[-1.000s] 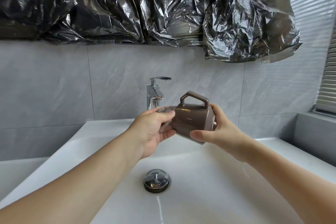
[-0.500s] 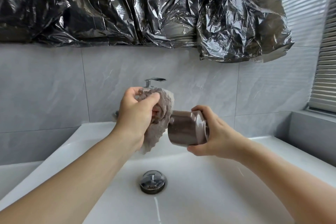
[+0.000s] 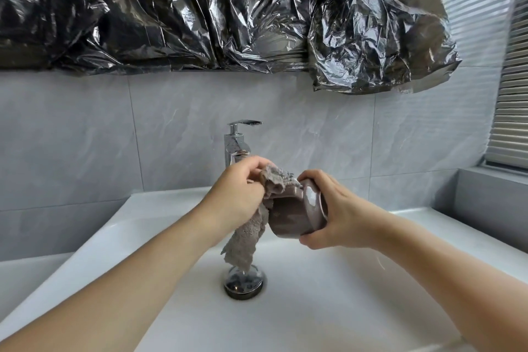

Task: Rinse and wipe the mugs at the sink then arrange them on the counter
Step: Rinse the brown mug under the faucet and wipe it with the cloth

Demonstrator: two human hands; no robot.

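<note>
A brown mug (image 3: 294,216) lies on its side in the air above the white sink (image 3: 328,294), its base towards the right. My right hand (image 3: 340,211) grips it round the base end. My left hand (image 3: 241,193) pinches a grey-brown cloth (image 3: 251,234) and pushes its upper part into the mug's mouth. The rest of the cloth hangs down over the basin. The mug's handle is hidden.
A chrome tap (image 3: 237,143) stands behind my hands, and no water shows. A chrome drain plug (image 3: 244,284) sits in the basin below the cloth. Crinkled dark plastic sheeting (image 3: 228,14) hangs over the grey tiled wall. A grey ledge (image 3: 494,197) and blinds are at the right.
My left hand picked up the cloth, then brought it from in front of the tap down into the mug's mouth. My right hand turned the mug so its handle is out of sight.
</note>
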